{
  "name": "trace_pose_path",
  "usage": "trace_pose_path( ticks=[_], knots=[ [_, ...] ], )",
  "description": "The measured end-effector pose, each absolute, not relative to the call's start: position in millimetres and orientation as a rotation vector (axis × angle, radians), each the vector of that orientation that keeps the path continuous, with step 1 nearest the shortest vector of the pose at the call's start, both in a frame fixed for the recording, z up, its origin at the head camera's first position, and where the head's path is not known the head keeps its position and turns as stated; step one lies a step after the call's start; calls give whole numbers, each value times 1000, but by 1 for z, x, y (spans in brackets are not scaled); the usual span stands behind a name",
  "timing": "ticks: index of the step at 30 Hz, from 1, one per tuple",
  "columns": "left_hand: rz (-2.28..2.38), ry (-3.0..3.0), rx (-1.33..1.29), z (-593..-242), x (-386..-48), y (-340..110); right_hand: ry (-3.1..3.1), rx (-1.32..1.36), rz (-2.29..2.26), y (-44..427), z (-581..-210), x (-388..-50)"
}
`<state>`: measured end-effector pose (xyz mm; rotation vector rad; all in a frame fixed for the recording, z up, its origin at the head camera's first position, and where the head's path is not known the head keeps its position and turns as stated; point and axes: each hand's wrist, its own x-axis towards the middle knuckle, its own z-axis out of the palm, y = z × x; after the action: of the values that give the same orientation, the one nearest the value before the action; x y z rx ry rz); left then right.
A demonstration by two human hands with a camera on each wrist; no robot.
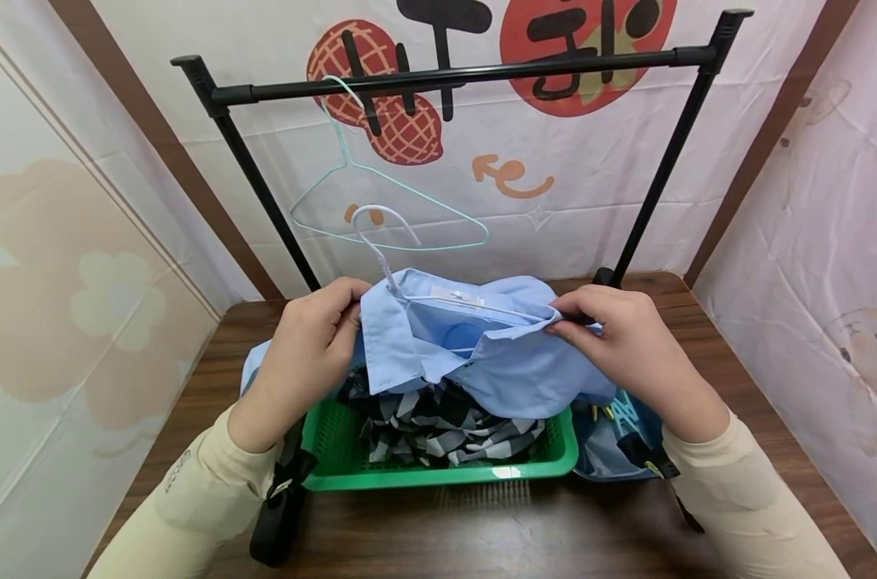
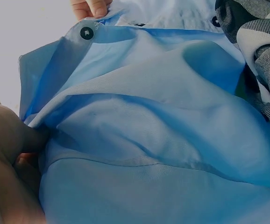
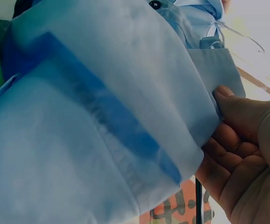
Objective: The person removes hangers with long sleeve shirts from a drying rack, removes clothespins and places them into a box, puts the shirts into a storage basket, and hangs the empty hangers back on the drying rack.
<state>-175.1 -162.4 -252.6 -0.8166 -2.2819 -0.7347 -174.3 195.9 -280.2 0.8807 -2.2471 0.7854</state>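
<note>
A light blue collared shirt [image 1: 539,370] hangs between both hands above a green basket. Inside its neck opening sits a white hanger [image 1: 377,241], whose hook rises at the left of the collar. My left hand [image 1: 311,346] pinches the shirt near the collar's left side; the left wrist view shows the thumb pressed into the cloth [image 2: 125,130]. At the collar's right side my right hand [image 1: 622,338] pinches the fabric between thumb and fingers, and the right wrist view shows the same grip on the shirt edge [image 3: 181,93]. Folds hide most of the hanger's arms.
A black rack [image 1: 445,76] stands behind, with a mint green hanger [image 1: 409,193] on its bar. The green basket [image 1: 438,478] holds a black, grey and white checked garment [image 1: 445,426]. Right of it lies a dark blue item [image 1: 604,450] on the wooden table [image 1: 481,531].
</note>
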Motion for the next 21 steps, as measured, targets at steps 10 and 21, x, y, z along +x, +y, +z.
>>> trace_pose_path(
  ticks=[10, 21],
  knots=[
    [-733, -2285, -796, -253, -177, -165, -2278, 849, 835, 203, -290, -175],
    [-761, -2284, -777, -251, -178, -168, -2255, 827, 833, 212, -295, -176]
  ],
)
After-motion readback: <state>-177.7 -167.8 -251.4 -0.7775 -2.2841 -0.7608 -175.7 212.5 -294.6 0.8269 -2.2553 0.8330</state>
